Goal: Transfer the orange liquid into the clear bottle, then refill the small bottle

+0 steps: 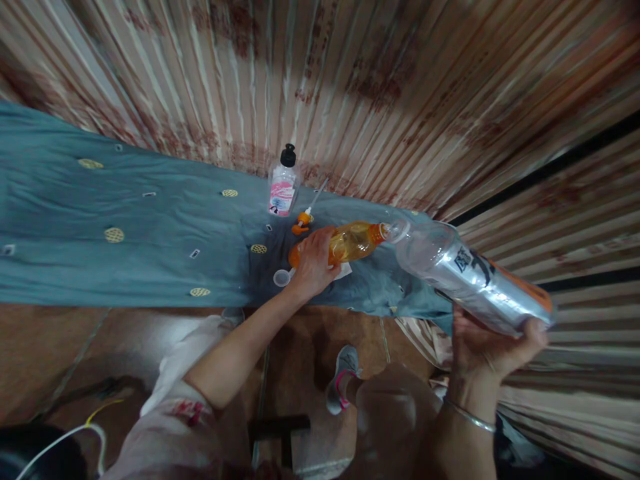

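My left hand [316,263] is wrapped round an orange bottle [353,242], which is tilted with its neck to the right. My right hand [495,347] grips the lower part of a large clear plastic bottle [465,273] with a silver and orange label. The two bottle mouths meet or nearly meet; I cannot tell whether they touch. Behind my left hand an orange pump top [302,222] with a thin tube lies on the cloth. A small clear cup [282,277] lies beside my left hand, and a white piece [344,271] shows partly under the orange bottle.
A clear bottle [284,187] with a black cap and pink label stands near the curtain. The blue-green cloth [165,220] covers a long surface, with a pleated curtain [320,87] behind it. Below are my shoe [346,367] and a pale cable [93,430].
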A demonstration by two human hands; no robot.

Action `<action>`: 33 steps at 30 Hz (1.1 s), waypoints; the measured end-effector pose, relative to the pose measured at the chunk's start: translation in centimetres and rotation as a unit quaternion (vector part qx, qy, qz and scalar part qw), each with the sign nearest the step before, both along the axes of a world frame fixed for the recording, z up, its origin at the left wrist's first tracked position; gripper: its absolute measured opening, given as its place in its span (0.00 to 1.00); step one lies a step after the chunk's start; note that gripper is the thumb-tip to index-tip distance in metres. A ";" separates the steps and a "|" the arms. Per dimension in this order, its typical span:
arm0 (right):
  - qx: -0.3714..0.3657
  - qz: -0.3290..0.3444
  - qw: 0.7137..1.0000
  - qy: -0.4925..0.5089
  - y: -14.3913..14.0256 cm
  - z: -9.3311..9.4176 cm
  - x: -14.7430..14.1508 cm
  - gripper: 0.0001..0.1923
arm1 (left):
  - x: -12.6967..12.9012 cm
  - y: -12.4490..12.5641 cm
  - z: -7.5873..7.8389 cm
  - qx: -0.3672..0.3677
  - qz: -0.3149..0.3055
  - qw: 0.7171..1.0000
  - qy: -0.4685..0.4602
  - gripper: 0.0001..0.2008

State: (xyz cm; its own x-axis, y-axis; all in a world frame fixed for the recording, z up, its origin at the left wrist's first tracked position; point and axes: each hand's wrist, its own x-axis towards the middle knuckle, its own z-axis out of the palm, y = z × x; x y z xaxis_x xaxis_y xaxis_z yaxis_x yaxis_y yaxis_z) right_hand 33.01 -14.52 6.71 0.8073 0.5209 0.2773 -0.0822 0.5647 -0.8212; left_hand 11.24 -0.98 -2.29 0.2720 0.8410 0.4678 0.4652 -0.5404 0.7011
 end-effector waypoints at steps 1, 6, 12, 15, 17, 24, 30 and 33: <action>-0.002 0.000 1.000 0.001 0.0 0.0 0.0 0.31 | 0.0 0.0 -0.1 0.002 0.002 1.000 -0.001 0.35; -0.001 0.014 1.000 -0.020 0.0 0.0 0.0 0.29 | 0.0 0.1 -0.2 0.010 0.001 1.000 0.005 0.35; 0.017 0.022 0.999 -0.025 0.0 -0.1 0.2 0.25 | -0.1 0.0 0.0 0.006 0.003 1.000 0.005 0.35; 0.013 0.014 0.999 -0.026 0.1 -0.2 0.3 0.25 | 0.0 -0.1 0.1 0.003 -0.001 1.000 0.003 0.35; 0.008 0.018 0.999 -0.034 0.1 -0.2 0.3 0.26 | -0.1 -0.1 0.1 0.004 -0.002 1.000 0.002 0.35; 0.017 0.031 0.999 -0.032 0.0 -0.2 0.4 0.26 | -0.1 0.1 -0.2 0.009 -0.003 1.000 0.003 0.35; 0.002 0.019 1.000 -0.019 -0.2 -0.2 0.3 0.29 | 0.0 0.1 -0.3 0.016 -0.006 1.000 0.003 0.35; 0.003 0.025 0.999 -0.030 -0.2 -0.1 0.3 0.29 | 0.0 0.1 -0.4 0.023 -0.003 1.000 0.003 0.35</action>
State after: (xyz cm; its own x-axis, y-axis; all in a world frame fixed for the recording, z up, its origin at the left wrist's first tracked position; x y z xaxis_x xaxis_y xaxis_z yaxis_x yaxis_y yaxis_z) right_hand 33.28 -14.68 6.63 0.7626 0.5579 0.3275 -0.0616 0.5666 -0.8217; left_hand 11.21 -0.84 -2.67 0.2792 0.8172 0.5042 0.4657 -0.5745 0.6731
